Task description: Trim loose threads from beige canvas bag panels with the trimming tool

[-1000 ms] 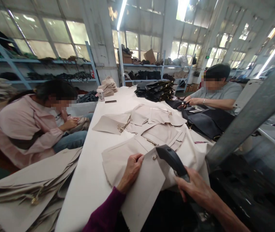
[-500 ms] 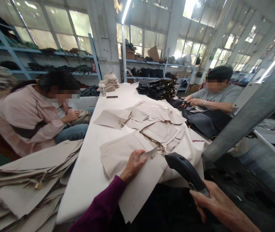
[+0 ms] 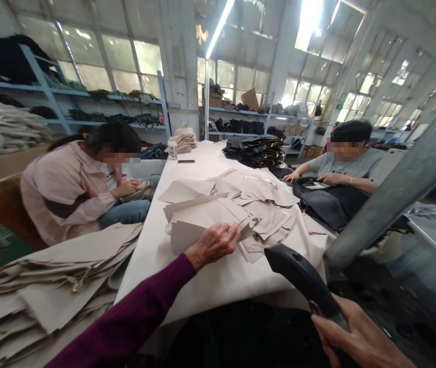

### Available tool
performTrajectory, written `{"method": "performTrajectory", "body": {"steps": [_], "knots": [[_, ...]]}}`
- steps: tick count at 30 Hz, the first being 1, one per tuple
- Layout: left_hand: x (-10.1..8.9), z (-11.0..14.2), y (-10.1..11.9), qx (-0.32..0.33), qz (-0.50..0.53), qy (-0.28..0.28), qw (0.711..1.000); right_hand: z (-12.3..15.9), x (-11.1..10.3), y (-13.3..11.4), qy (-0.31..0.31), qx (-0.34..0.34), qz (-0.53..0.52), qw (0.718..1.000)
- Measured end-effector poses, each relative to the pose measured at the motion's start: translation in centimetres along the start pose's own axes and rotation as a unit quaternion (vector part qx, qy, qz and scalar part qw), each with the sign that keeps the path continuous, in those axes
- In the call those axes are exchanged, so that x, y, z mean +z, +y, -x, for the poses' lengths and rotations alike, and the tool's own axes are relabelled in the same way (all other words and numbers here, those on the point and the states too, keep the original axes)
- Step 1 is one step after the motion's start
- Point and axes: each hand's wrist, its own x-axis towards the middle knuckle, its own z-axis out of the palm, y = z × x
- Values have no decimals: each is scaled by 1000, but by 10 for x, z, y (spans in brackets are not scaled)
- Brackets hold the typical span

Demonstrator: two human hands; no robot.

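Observation:
My left hand point(image 3: 218, 243), in a purple sleeve, is closed on the edge of a beige panel point(image 3: 187, 236) of fabric or leather. Part of that panel stands up beside the knuckles, and the fingertips are mostly hidden. Loose beige panels with gold-coloured metal fittings point(image 3: 258, 220) lie under and beyond this hand. At the lower right, my right hand point(image 3: 350, 327) wraps round a black curved handheld tool point(image 3: 298, 273). The tool's broad end points up and left, over the table's front edge, apart from the panels.
A white table point(image 3: 145, 286) runs away from me. Beige pieces point(image 3: 57, 301) are stacked at left, black pieces point(image 3: 254, 151) at the far end. A slanting metal post point(image 3: 390, 191) stands at right. One person point(image 3: 68, 189) sits at left; another point(image 3: 352, 158) handles black pieces at right.
My left hand has moved forward onto the pile. The panel that hung toward me over the front edge no longer lies there. My right hand keeps its hold on the black tool.

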Motion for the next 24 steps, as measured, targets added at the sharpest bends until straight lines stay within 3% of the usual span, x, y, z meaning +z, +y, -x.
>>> {"method": "performTrajectory", "body": {"steps": [2, 4, 7, 9, 17, 21, 24], "knots": [[13, 4, 12, 26, 9, 0, 1000, 3, 0, 0, 5, 13, 10, 1000], [28, 13, 38, 36, 34, -1, 999, 3, 3, 3, 5, 18, 7, 1000], [44, 26, 79, 8, 75, -8, 997, 2, 10, 10, -2, 23, -9, 1000], [48, 32, 95, -24, 96, -13, 995, 0, 15, 14, -8, 33, -14, 999], [53, 33, 98, -52, 146, 16, 988, -16, 28, 12, -31, 41, -45, 998], [53, 34, 99, -52, 159, 32, 985, -37, 34, 8, -43, 34, -65, 996], [51, 33, 98, -51, 177, 14, 983, -56, 33, 7, -50, 27, -79, 995]]}}
